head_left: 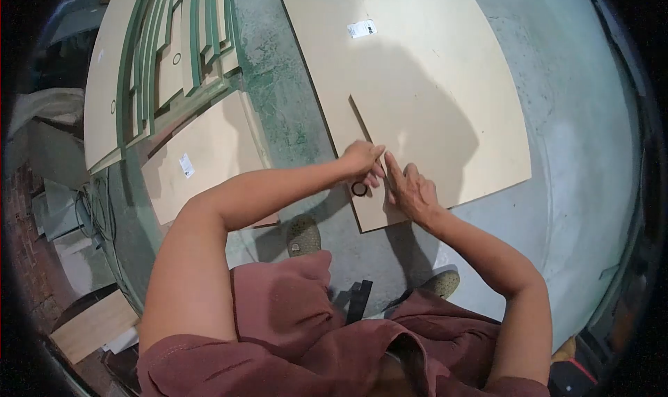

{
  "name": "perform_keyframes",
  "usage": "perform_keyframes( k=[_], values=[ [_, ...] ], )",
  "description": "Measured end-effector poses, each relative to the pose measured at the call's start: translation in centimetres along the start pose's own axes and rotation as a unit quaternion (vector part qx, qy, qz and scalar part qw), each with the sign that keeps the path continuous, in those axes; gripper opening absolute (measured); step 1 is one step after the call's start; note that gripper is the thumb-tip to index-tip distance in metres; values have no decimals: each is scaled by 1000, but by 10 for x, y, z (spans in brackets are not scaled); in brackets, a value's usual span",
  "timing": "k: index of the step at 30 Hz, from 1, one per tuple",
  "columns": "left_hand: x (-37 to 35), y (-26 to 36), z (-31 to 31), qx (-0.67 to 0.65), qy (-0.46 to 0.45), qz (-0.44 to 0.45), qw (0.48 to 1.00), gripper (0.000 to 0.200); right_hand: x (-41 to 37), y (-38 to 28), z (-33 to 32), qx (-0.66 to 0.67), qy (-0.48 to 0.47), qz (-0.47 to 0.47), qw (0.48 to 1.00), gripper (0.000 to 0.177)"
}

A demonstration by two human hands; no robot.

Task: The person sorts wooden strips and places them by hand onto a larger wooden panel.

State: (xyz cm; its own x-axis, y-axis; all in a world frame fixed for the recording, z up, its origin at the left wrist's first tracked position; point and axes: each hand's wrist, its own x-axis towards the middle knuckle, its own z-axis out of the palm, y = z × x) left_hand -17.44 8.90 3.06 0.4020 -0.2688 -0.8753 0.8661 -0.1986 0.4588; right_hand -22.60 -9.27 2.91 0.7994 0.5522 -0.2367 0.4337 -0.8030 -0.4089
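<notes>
A large pale wooden panel (pixel 445 112) with a curved right side lies in front of me. A narrow dark slot (pixel 358 115) runs across it toward my hands, and a dark-rimmed round hole (pixel 359 188) sits near its lower left corner. My left hand (pixel 362 162) is closed at the near end of the slot, fingers curled together; I cannot tell what is in them. Beside it, my right hand (pixel 414 194) rests low over the panel with the index finger stretched toward the left fingertips and the other fingers loosely apart.
A white label (pixel 362 29) is stuck on the large panel. To the left, green-edged panel pieces (pixel 198 35) lie stacked, with a smaller labelled board (pixel 209 153) nearer me. My shoes (pixel 304 235) stand on the concrete floor at the panel's near edge. Cables (pixel 104 216) lie farther left.
</notes>
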Motion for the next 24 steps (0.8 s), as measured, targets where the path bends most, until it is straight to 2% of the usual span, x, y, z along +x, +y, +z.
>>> perform_keyframes(
  k=[2,4,6,9,11,12,14,15,16,18,19,21,24],
  values=[
    [13,23,-11,-16,21,37,999,40,26,10,-7,-11,47,-9,999,80],
    [32,42,-21,-38,41,72,996,40,53,15,-18,-33,20,20,999,87],
    [61,65,-35,23,59,133,989,41,81,25,-27,-33,67,29,997,87],
    [75,124,-41,82,112,190,972,45,131,43,-50,-75,53,71,993,85],
    [81,152,-34,162,228,209,937,46,152,55,-61,-68,77,96,990,81],
    [90,148,-32,163,228,218,935,46,146,55,-61,-73,84,97,989,81],
    [111,124,-26,260,233,248,904,48,112,49,-50,-48,103,110,987,80],
    [67,110,-8,181,123,214,952,48,85,40,-49,-41,85,121,988,80],
    [72,86,0,194,103,193,956,50,56,35,-41,-35,82,112,990,81],
    [34,46,24,121,11,110,986,50,0,25,-28,-28,46,102,993,84],
    [31,23,31,177,-19,95,979,47,-24,18,-25,-26,13,102,994,85],
    [7,-7,47,156,-63,45,985,48,-61,10,-12,-21,-17,96,995,85],
    [1,-19,53,147,-76,39,985,49,-66,10,-8,-13,-51,90,995,86]
  ],
)
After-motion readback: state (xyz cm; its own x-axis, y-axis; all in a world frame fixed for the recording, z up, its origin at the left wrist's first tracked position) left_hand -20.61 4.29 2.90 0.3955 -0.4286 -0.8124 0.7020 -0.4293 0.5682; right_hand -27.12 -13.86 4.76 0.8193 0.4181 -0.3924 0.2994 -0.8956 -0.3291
